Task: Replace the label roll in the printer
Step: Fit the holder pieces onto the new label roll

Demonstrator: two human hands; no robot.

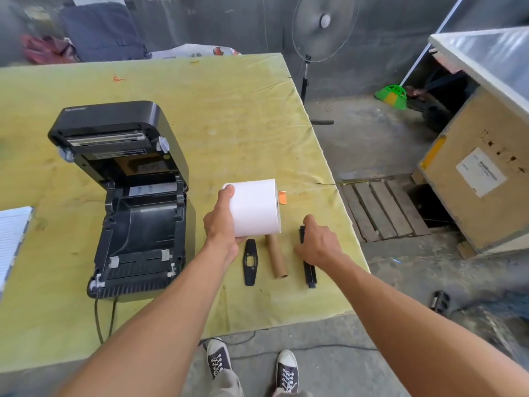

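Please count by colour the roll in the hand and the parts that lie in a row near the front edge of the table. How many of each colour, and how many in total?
White: 1, the label roll, held in the left hand.
Black: 2, the flat plate and the long bar under the right hand.
Brown: 1, the cardboard tube.
Total: 4.

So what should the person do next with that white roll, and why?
Probably lift the black spindle under the right hand and slide it through the white label roll held in the left hand: the printer stands open and empty, and a bare cardboard core lies aside.
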